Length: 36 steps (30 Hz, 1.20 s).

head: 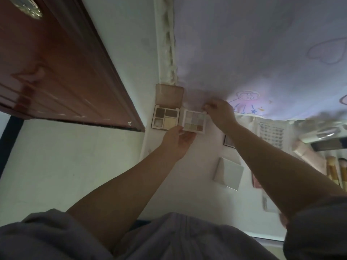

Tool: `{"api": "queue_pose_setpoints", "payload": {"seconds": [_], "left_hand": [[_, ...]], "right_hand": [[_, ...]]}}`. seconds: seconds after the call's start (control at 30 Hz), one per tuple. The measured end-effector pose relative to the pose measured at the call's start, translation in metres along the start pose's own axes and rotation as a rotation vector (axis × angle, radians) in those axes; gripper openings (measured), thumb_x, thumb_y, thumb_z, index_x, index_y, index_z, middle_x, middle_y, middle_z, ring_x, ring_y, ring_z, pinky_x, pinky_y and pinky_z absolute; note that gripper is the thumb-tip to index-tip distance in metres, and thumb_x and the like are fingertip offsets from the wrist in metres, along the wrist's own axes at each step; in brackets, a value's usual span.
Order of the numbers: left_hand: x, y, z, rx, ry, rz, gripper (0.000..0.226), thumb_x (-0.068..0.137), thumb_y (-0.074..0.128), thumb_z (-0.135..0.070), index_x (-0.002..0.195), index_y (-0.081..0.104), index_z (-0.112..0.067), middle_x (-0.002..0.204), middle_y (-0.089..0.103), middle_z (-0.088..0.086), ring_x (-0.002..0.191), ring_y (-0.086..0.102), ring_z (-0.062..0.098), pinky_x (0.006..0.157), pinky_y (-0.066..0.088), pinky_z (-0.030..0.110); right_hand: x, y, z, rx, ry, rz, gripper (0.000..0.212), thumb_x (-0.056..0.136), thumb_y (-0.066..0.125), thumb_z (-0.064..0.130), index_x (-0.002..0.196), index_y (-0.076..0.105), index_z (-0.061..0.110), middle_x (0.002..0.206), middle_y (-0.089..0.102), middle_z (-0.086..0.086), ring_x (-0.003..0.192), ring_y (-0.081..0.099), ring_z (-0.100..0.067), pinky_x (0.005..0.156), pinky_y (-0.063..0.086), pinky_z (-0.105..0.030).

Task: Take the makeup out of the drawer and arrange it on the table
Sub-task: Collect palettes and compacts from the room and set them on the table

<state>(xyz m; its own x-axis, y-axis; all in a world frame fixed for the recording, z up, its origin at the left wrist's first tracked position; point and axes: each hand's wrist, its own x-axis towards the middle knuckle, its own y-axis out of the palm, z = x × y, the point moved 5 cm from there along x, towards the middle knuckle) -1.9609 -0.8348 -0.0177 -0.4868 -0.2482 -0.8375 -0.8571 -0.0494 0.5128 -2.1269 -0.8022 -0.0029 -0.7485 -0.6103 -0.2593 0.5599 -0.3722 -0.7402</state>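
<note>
I had both hands on the 9-pan eyeshadow palette (194, 121), setting it down just right of the open 4-pan palette (166, 117) so the 2 sat side by side at the far edge of the white table (187, 175); my read was that I was lining up a row along the wall.

Left hand (176, 142) sat at the palette's near-left corner, palm up, fingers fairly straight and loosely together, touching or propping the near edge. Grip or bare contact? Couldn't tell.

Right hand (220, 113) came over the far-right corner, fingertips (206, 107) curled and pinching something there, probably the clear lid or the rim. Too blurred to say which.

The 4-pan palette lay just left of my left fingertips, lid tipped back toward the wall.

Near side of my right wrist: a closed white compact (228, 174) flat on the table, apart from both hands.

Further right of the right forearm: makeup brushes (336, 171) and pale tubes (308, 154), seemingly still in the drawer, edges unclear. So plenty was left to bring out, I judged.
</note>
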Motion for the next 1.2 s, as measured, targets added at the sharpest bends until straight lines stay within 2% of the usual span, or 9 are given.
{"api": "queue_pose_setpoints", "payload": {"seconds": [0.23, 0.37, 0.53, 0.7, 0.77, 0.87, 0.93, 1.07, 1.2], "left_hand": [[-0.004, 0.007, -0.002, -0.057, 0.061, -0.115, 0.024, 0.090, 0.032, 0.009, 0.079, 0.046, -0.008, 0.080, 0.049, 0.014, 0.071, 0.047, 0.024, 0.089, 0.046, 0.034], [-0.008, 0.011, -0.003, 0.044, 0.069, -0.204, 0.017, 0.092, 0.038, 0.004, 0.079, 0.046, -0.003, 0.086, 0.043, 0.013, 0.090, 0.046, 0.027, 0.094, 0.045, 0.032], [-0.020, 0.009, 0.011, 0.211, 0.050, -0.146, 0.021, 0.093, 0.036, 0.003, 0.077, 0.048, -0.005, 0.077, 0.043, 0.012, 0.070, 0.044, 0.021, 0.070, 0.043, 0.027], [-0.026, -0.004, 0.064, 0.744, -0.040, -0.020, 0.027, 0.097, 0.039, -0.008, 0.119, 0.054, -0.001, 0.109, 0.059, 0.012, 0.107, 0.056, 0.023, 0.096, 0.043, 0.035], [-0.029, -0.007, 0.079, 0.879, 0.011, -0.017, 0.029, 0.097, 0.040, -0.010, 0.121, 0.055, -0.003, 0.107, 0.060, 0.011, 0.100, 0.058, 0.020, 0.086, 0.046, 0.030], [-0.032, -0.007, 0.091, 0.946, 0.085, 0.013, 0.025, 0.097, 0.041, -0.010, 0.115, 0.058, -0.007, 0.093, 0.064, 0.005, 0.080, 0.060, 0.013, 0.072, 0.046, 0.022], [-0.036, -0.009, 0.094, 0.945, 0.093, 0.032, 0.020, 0.096, 0.042, -0.009, 0.106, 0.060, -0.010, 0.086, 0.065, 0.004, 0.074, 0.060, 0.011, 0.071, 0.048, 0.022], [-0.049, -0.024, 0.090, 0.967, 0.041, 0.056, 0.027, 0.093, 0.051, -0.022, 0.105, 0.065, -0.003, 0.108, 0.065, 0.020, 0.088, 0.061, 0.022, 0.085, 0.051, 0.034], [-0.071, -0.030, 0.094, 0.646, -0.181, 0.399, 0.056, 0.089, 0.046, -0.049, 0.126, 0.056, -0.008, 0.118, 0.061, 0.017, 0.101, 0.059, 0.027, 0.092, 0.050, 0.042]], "right_hand": [[0.002, 0.011, 0.001, 0.000, -0.006, -0.108, 0.017, 0.089, 0.054, 0.013, 0.090, 0.067, 0.001, 0.092, 0.067, -0.015, 0.084, 0.057, -0.026, 0.063, 0.029, -0.020], [0.002, 0.010, 0.002, -0.050, 0.016, -0.038, 0.019, 0.089, 0.053, 0.014, 0.073, 0.055, 0.004, 0.075, 0.055, -0.013, 0.073, 0.050, -0.027, 0.057, 0.023, -0.025], [-0.024, -0.017, -0.003, -0.013, 0.004, 0.030, 0.029, 0.090, 0.056, 0.014, 0.117, 0.059, 0.007, 0.111, 0.063, -0.010, 0.099, 0.057, -0.019, 0.078, 0.035, -0.018], [-0.102, -0.029, -0.043, -0.379, -0.128, 0.324, 0.018, 0.090, 0.054, 0.019, 0.103, 0.062, 0.011, 0.105, 0.060, -0.005, 0.103, 0.057, -0.026, 0.087, 0.045, -0.033], [-0.143, -0.016, -0.064, -0.525, -0.160, 0.379, 0.021, 0.087, 0.054, 0.028, 0.101, 0.056, 0.012, 0.103, 0.051, -0.006, 0.104, 0.053, -0.028, 0.083, 0.045, -0.037], [-0.175, 0.003, -0.086, -0.787, -0.315, 0.261, 0.031, 0.085, 0.052, 0.032, 0.110, 0.051, 0.014, 0.116, 0.047, -0.010, 0.107, 0.049, -0.032, 0.084, 0.042, -0.039], [-0.176, 0.003, -0.089, -0.719, -0.351, 0.160, 0.027, 0.087, 0.050, 0.029, 0.109, 0.052, 0.013, 0.117, 0.048, -0.011, 0.106, 0.050, -0.032, 0.080, 0.040, -0.036], [-0.176, -0.011, -0.079, -0.198, -0.310, 0.182, 0.030, 0.081, 0.064, 0.032, 0.102, 0.052, 0.014, 0.114, 0.048, -0.003, 0.101, 0.048, -0.023, 0.077, 0.037, -0.025], [-0.184, -0.030, -0.040, 0.030, -0.437, 0.270, 0.040, 0.073, 0.073, 0.031, 0.104, 0.050, 0.021, 0.108, 0.049, 0.004, 0.095, 0.048, -0.011, 0.078, 0.048, -0.026]]}}
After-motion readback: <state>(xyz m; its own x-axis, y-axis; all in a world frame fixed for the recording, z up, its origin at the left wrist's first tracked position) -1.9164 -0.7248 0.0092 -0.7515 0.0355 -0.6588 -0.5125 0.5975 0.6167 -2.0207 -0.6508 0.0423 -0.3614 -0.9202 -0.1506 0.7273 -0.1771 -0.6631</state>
